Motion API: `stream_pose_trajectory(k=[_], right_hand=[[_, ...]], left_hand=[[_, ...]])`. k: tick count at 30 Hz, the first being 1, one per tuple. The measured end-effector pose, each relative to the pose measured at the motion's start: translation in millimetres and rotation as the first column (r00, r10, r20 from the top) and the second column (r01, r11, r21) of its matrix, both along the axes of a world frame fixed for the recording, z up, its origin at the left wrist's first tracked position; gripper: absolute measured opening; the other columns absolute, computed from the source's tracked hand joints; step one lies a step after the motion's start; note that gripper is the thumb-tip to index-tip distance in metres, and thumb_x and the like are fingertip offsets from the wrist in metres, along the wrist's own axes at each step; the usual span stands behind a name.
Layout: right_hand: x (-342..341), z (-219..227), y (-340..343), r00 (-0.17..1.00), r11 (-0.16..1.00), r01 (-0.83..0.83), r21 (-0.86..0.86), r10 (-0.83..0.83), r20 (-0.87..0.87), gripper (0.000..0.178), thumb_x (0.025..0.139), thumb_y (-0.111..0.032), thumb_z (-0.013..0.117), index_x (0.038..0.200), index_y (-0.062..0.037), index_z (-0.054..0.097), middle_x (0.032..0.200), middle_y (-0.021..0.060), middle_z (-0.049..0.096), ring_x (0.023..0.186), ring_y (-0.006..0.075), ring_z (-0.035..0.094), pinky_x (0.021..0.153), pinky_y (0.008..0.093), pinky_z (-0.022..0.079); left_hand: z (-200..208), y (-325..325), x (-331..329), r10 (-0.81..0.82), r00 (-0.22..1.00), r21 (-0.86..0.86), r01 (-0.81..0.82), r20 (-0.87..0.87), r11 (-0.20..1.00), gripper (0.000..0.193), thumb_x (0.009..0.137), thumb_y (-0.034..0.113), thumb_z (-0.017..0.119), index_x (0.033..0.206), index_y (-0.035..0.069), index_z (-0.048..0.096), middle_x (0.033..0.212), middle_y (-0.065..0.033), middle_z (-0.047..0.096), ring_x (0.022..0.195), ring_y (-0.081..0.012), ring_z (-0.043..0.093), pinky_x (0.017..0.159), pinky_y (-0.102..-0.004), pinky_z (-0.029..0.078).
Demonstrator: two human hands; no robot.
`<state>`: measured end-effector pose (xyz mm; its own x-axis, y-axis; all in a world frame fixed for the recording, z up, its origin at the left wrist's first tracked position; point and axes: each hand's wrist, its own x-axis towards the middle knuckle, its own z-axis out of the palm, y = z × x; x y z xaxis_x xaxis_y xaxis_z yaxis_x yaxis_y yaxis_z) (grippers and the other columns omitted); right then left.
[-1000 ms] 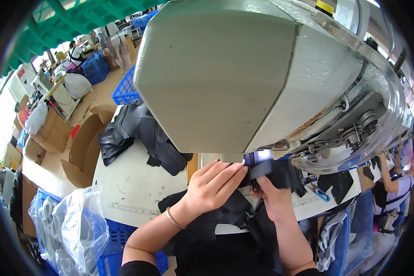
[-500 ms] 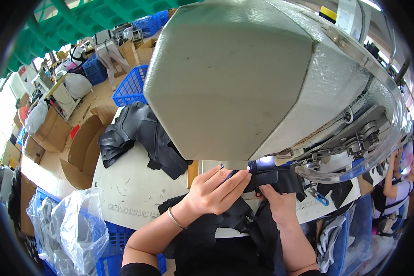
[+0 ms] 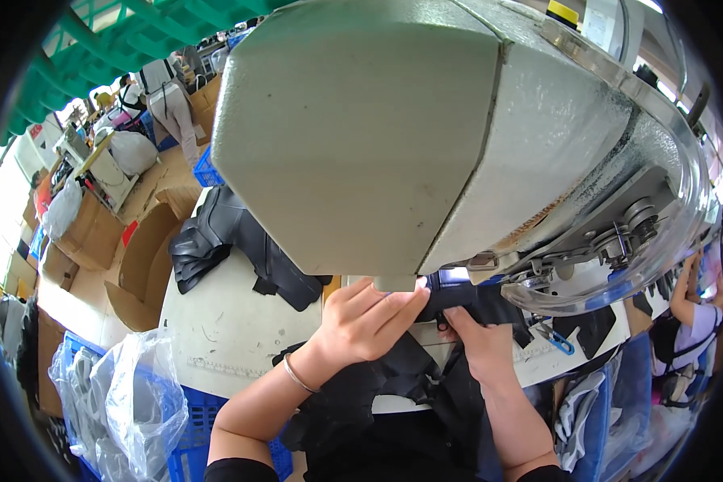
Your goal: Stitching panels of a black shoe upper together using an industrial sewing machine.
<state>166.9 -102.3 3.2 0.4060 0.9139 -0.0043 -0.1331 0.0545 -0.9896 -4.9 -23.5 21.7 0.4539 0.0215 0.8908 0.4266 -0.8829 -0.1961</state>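
A large grey-beige sewing machine head (image 3: 353, 161) fills the middle of the view and hides the needle area. Just below it, my left hand (image 3: 365, 321), a bangle on its wrist, has its fingers bent and held together at the left end of a black leather-like piece (image 3: 474, 304). The tips of those fingers are partly hidden by the machine. My right hand (image 3: 482, 345) pinches the near edge of the same piece, thumb on top. More black material (image 3: 402, 369) hangs over the table edge towards my lap, beneath both wrists.
A stack of black shaped pieces (image 3: 245, 245) lies on the white table (image 3: 225, 329), left of the machine. Blue scissors or snips (image 3: 556, 341) rest at right. A blue crate (image 3: 193, 434) and clear plastic bag (image 3: 140, 402) stand low left. Other people work farther off.
The machine head appears slightly further left and larger as the view shifts. Both hands stay at the black piece, which has moved slightly left in the view.
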Motion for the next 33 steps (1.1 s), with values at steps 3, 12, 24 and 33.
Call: stream_pose_trajectory(k=[3,12,24,33], right_hand=[[11.5,-25.8,7.9,0.977,0.996,-0.01,0.092,-0.009,0.214,0.012,0.089,-0.007,0.066,0.098,0.0004,0.065,0.08,0.0043,0.065,0.061,0.0104,0.062,0.053,0.0218,0.049],[17.2,-22.4,13.1,0.926,0.988,-0.008,0.154,-0.051,0.373,0.01,0.088,-0.009,0.067,0.09,0.0011,0.065,0.073,0.0028,0.063,0.059,0.0086,0.059,0.051,0.0223,0.044],[2.2,29.1,-0.5,-0.043,0.799,-0.259,0.543,-0.571,0.82,0.019,0.068,-0.013,0.077,0.084,-0.014,0.067,0.09,-0.0023,0.063,0.077,0.0194,0.057,0.077,0.0366,0.043],[20.5,16.3,11.9,-0.002,0.638,-0.456,0.621,-0.699,0.715,0.015,0.071,-0.019,0.073,0.085,-0.0167,0.068,0.094,-0.0035,0.065,0.079,0.0168,0.058,0.076,0.0353,0.042]], left_hand=[[1.6,3.6,2.6,-0.005,1.0,-0.01,0.005,0.031,1.0,0.032,0.059,0.003,0.072,0.091,0.002,0.072,0.075,0.0009,0.058,0.065,-0.0127,0.058,0.054,-0.0249,0.048],[-5.2,6.2,2.6,-0.011,0.999,-0.086,0.014,0.03,0.996,0.029,0.061,0.002,0.071,0.09,0.002,0.071,0.076,-0.0013,0.058,0.068,-0.0156,0.06,0.056,-0.0272,0.049],[-5.1,-10.4,-3.7,-0.066,0.993,-0.346,0.097,0.1,0.933,0.038,0.064,-0.002,0.07,0.102,0.001,0.068,0.09,-0.0065,0.062,0.072,-0.023,0.059,0.064,-0.033,0.051],[-8.0,-11.8,5.3,-0.068,0.98,-0.3,0.124,0.189,0.946,0.033,0.064,-0.001,0.073,0.097,0.002,0.071,0.088,-0.0043,0.064,0.067,-0.021,0.055,0.061,-0.0323,0.048]])
